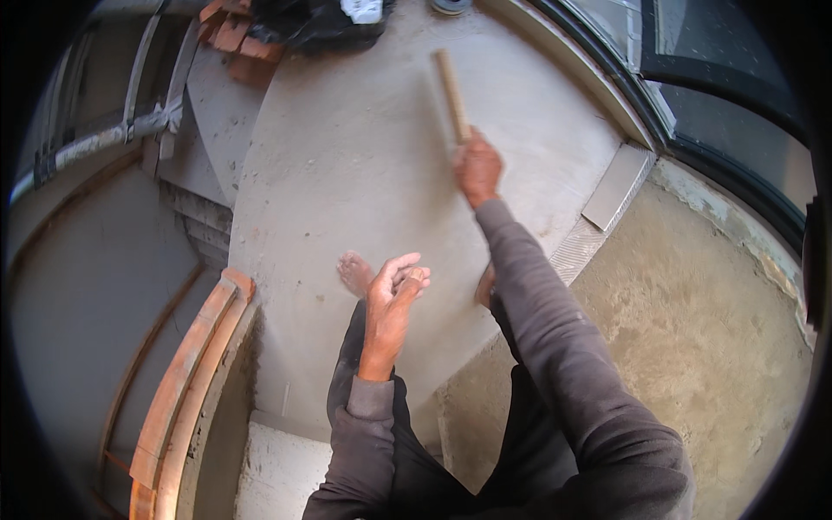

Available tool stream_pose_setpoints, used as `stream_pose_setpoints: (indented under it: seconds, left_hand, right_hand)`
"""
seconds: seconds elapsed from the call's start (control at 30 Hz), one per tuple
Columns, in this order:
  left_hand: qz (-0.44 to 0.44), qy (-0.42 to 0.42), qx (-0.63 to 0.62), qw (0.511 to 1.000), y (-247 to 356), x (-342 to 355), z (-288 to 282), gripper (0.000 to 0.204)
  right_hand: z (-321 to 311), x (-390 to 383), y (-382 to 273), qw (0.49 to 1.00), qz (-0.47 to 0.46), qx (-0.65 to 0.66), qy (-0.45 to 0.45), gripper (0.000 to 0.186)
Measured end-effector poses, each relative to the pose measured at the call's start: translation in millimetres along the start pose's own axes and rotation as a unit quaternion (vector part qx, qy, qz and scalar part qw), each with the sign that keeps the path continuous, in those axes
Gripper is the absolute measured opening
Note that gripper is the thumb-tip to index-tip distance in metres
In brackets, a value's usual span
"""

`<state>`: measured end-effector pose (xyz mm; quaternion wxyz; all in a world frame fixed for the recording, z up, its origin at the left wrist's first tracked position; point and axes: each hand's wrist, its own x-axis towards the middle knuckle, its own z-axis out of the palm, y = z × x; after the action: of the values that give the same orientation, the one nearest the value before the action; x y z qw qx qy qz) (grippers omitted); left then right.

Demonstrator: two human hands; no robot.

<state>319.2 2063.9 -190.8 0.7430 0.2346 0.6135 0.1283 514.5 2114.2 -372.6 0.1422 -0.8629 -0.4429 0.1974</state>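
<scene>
My right hand (478, 169) is closed round the near end of a pale wooden stick (451, 94), which points away from me over the smooth grey floor slab (347, 156). The stick is slightly smeared by motion, and whether it touches the slab I cannot tell. My left hand (395, 290) hovers over the near part of the slab, palm turned inward, with its fingers loosely bent and nothing visible in them. Below it on the slab shows one bare foot (354, 273); the other is mostly hidden behind my right sleeve.
Orange bricks (232, 35) and a black plastic bag (322, 28) lie at the far left. A curved low wall with an orange edge (186, 373) borders a drop with steps on the left. Right are a pale tile strip (618, 186), rough brown floor (693, 329) and a dark-framed glass door (737, 121).
</scene>
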Motion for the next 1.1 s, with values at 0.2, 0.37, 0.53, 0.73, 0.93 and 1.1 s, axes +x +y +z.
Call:
stream_pose_setpoints:
  seconds: [0.2, 0.37, 0.53, 0.73, 0.93, 1.1]
  left_hand:
    - [0.094, 0.093, 0.012, 0.991, -5.3, -9.2, -24.9, 0.036]
    - [0.158, 0.208, 0.007, 0.965, -0.2, -10.7, -34.4, 0.031]
    - [0.167, 0.247, -0.007, 0.955, 9.9, -14.6, -56.4, 0.025]
    - [0.157, 0.221, -0.015, 0.962, 1.8, -10.2, -69.9, 0.028]
    - [0.165, 0.193, -0.014, 0.967, 3.5, -9.4, -73.6, 0.027]
    - [0.138, 0.205, -0.020, 0.969, 6.0, -11.0, -87.2, 0.026]
  right_hand:
    - [34.7, -26.1, -14.1, 0.998, 0.018, -0.066, 0.005, 0.025]
    - [96.3, -69.5, -121.9, 0.990, -0.136, 0.004, -0.045, 0.023]
    - [96.3, -83.6, -171.4, 0.965, -0.175, 0.048, -0.187, 0.021]
    - [34.1, -8.7, -61.6, 0.986, -0.119, -0.115, 0.014, 0.031]
    - [53.1, 33.9, -59.8, 0.974, -0.126, -0.187, 0.015, 0.020]
    - [94.5, 2.3, -153.0, 0.939, -0.300, -0.127, -0.106, 0.042]
